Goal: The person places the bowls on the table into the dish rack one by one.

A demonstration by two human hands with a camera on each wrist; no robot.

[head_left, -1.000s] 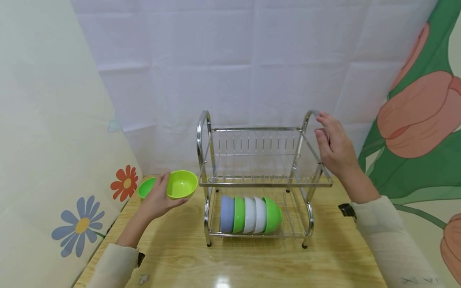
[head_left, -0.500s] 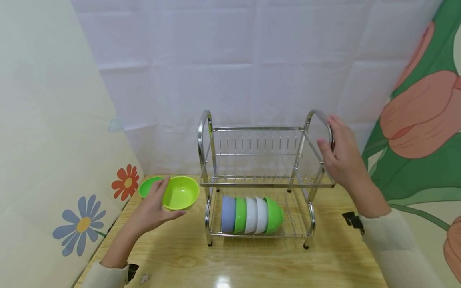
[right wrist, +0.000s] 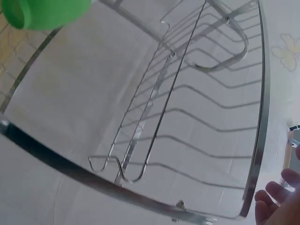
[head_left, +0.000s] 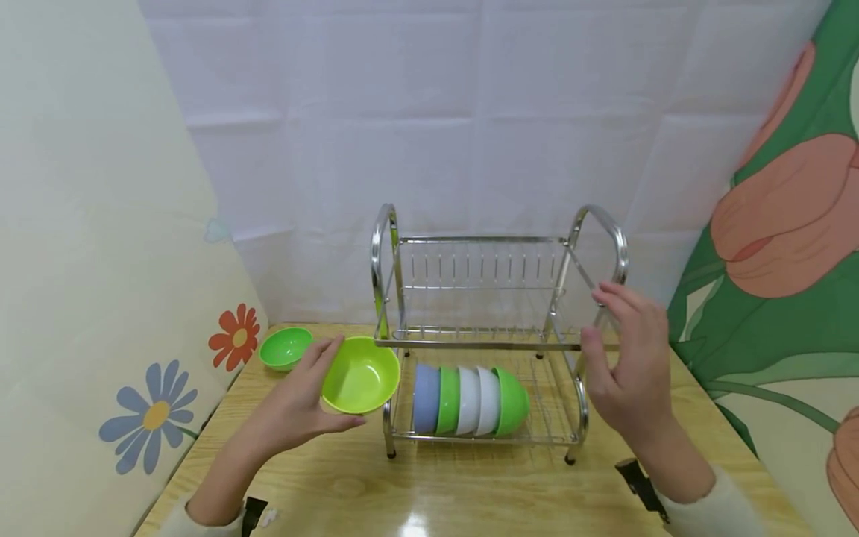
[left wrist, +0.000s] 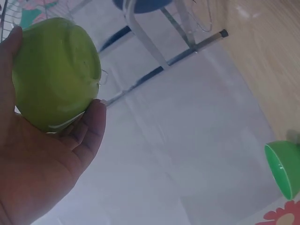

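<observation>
My left hand (head_left: 298, 399) grips a yellow-green bowl (head_left: 362, 377) between thumb and fingers, just left of the metal dish rack (head_left: 483, 345). The bowl's inside faces the head camera; the left wrist view shows its outer side and base (left wrist: 56, 75). On the rack's lower shelf several bowls stand on edge in a row: a blue one (head_left: 426, 399), a green one (head_left: 447, 400), white ones (head_left: 468, 400) and a green one (head_left: 511, 403) at the right end. My right hand (head_left: 631, 365) is at the rack's right front corner, fingers loosely bent and holding nothing.
Another green bowl (head_left: 285, 349) sits on the wooden table (head_left: 335, 485) at the back left. The rack's upper tier has upright wire slots (head_left: 483, 267). A white cloth (head_left: 436, 112) hangs behind, with flower-patterned sheets (head_left: 772, 224) on both sides.
My left hand has brought the yellow-green bowl right and slightly down, toward the rack, uncovering the green bowl behind. My right hand has come down from the rack's upper right handle.
</observation>
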